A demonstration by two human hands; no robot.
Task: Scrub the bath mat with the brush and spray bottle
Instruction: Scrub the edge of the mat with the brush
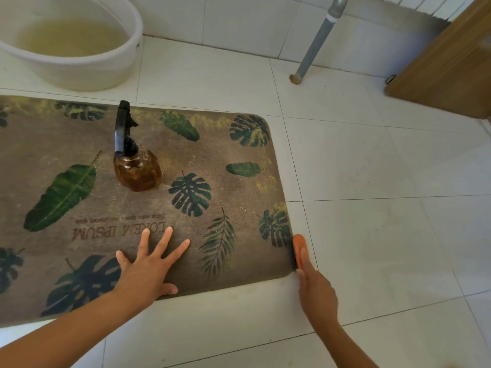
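Orange brush (299,251) in right hand (317,296) at bath mat (228,187) edge, tiles (377,235) beyond.

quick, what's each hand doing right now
Left hand: open, fingers spread flat, pressing on the bath mat.
Right hand: grips the orange brush at the mat's right edge.

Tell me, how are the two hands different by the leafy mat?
The left hand lies flat with its fingers spread; the right hand is curled round an orange brush. The left hand holds nothing, while the right hand holds the brush. The left hand rests on the bath mat itself; the right hand is over the floor tiles at the mat's right edge. Both are at the mat's near side.
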